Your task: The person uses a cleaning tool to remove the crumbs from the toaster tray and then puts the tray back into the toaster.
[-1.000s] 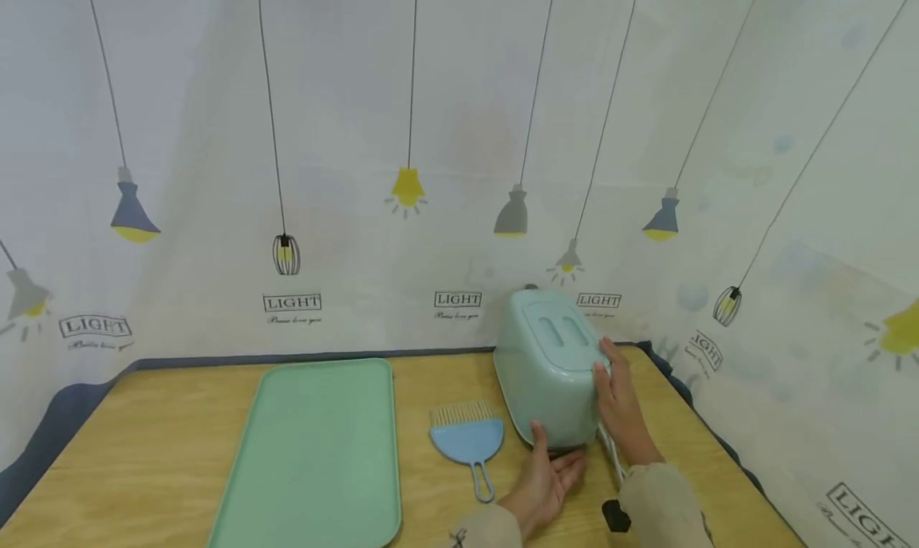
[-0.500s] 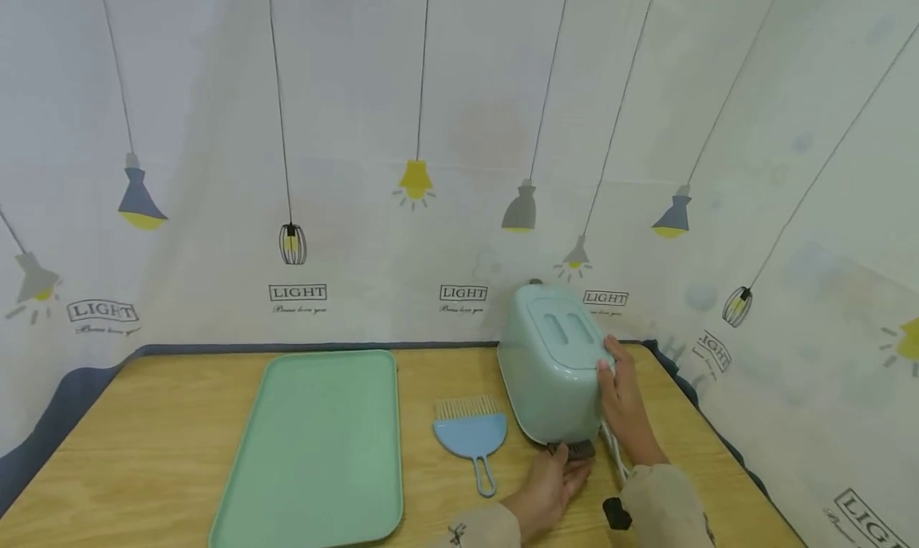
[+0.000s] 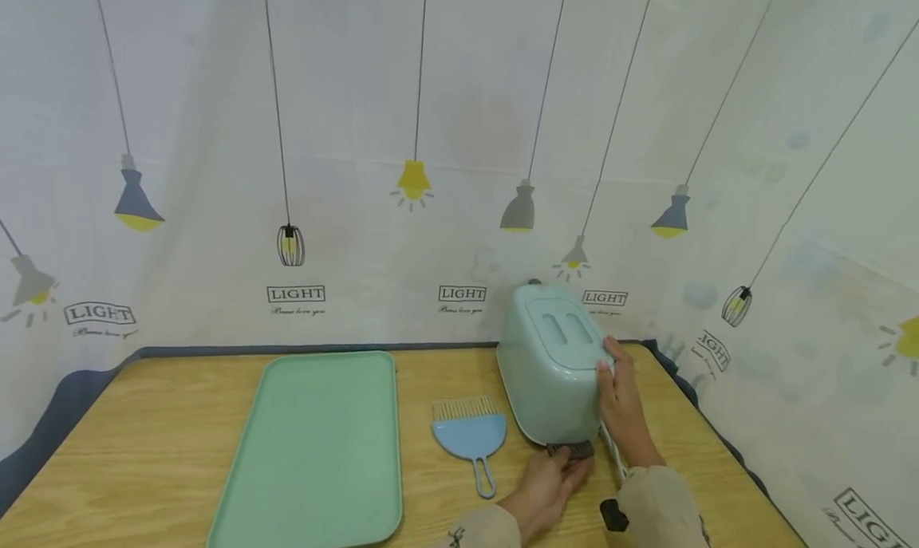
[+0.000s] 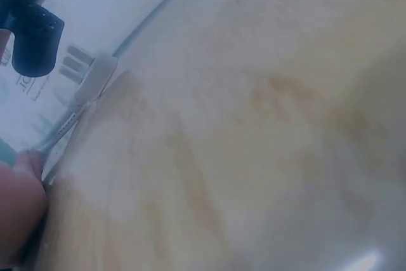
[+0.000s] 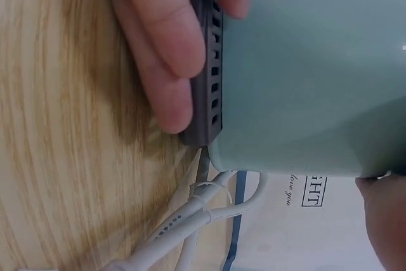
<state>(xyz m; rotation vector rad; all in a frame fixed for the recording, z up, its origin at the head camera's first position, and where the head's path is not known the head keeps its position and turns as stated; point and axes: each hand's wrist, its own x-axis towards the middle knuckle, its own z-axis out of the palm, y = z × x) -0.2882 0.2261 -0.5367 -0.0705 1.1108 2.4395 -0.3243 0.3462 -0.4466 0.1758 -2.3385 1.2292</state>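
Wooden table [image 3: 158,436] before a lamp-printed backdrop [image 3: 345,133], a mint-green toaster [image 3: 549,404] upright near its right side.
The left hand [image 3: 544,484] pinches a dark slotted piece [image 5: 206,112] at the toaster's base; the right hand [image 3: 626,408] touches its upper edge, grip unclear.

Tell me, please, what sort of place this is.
Probably a staged kitchen-like work corner: a toaster and a green tray on a wooden table, before a backdrop printed with lamps.
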